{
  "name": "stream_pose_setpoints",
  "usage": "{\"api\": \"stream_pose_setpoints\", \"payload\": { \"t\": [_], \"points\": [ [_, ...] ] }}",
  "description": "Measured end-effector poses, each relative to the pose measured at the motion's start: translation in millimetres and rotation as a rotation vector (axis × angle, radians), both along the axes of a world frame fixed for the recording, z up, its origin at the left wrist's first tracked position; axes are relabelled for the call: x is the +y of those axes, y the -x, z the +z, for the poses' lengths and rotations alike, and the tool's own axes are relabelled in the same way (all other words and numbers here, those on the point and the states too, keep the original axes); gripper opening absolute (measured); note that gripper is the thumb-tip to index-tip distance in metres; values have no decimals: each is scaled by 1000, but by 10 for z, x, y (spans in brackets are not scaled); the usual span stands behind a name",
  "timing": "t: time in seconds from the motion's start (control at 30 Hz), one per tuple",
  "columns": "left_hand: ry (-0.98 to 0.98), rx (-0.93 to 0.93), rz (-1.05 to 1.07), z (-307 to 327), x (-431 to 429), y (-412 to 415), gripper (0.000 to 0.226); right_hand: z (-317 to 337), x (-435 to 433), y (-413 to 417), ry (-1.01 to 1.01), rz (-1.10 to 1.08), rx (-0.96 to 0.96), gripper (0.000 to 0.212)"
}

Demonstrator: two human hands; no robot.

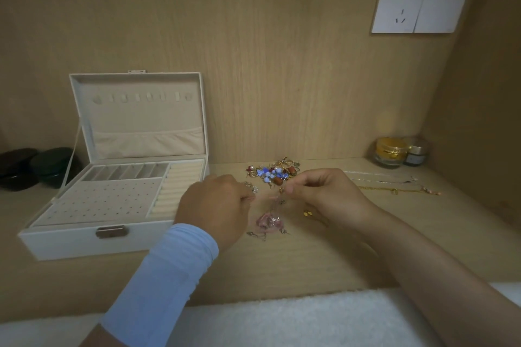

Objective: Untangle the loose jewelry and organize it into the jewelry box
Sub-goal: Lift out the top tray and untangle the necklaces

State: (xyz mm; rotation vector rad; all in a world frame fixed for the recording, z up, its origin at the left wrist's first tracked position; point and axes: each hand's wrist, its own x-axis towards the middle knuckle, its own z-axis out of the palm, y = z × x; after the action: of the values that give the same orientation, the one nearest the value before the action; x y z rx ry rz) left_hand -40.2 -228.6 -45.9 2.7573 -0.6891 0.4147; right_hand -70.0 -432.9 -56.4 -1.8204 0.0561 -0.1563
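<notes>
A cream jewelry box point(70, 239) stands open at the left, lid up, its tray showing a stud panel, ring rolls and small compartments. A tangled heap of beaded jewelry point(273, 172) in blue, red and gold lies behind my hands. My left hand point(215, 210) and my right hand point(324, 194) are close together above the wooden shelf, each pinching an end of a thin chain point(267, 198). A pink pendant point(269, 221) hangs from the chain just above the shelf. A small gold earring point(307, 213) lies under my right hand.
Two thin necklaces point(394, 187) lie stretched out at the right. Two cosmetic jars point(393, 152) stand in the back right corner, dark round cases point(33, 167) at the far left. A wall socket point(420, 5) is on the back panel. A white fuzzy surface point(282, 318) borders the shelf's front edge.
</notes>
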Motion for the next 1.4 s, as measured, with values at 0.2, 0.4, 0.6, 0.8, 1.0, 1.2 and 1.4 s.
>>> {"api": "stream_pose_setpoints", "payload": {
  "t": [0.2,0.4,0.6,0.8,1.0,1.2,1.4],
  "points": [
    [713,332,-153,-54,-266,133,14,55,66,36,-21,46,-4,10],
    [893,397,-95,-154,-261,17,13,81,64,50,-69,27,3,9],
    [807,375,-62,-153,-212,-17,13,67,87,47,-34,7,-14,11],
    [816,449,-108,-144,-280,28,8,84,110,66,-41,98,-25,16],
    [953,566,-134,-96,-242,35,8,74,55,68,-17,82,-66,10],
    [932,599,-159,-98,-220,7,10,74,35,69,105,60,-80,15],
    [890,616,-236,-65,-212,30,13,80,42,80,125,93,-64,23]
  ]
}}
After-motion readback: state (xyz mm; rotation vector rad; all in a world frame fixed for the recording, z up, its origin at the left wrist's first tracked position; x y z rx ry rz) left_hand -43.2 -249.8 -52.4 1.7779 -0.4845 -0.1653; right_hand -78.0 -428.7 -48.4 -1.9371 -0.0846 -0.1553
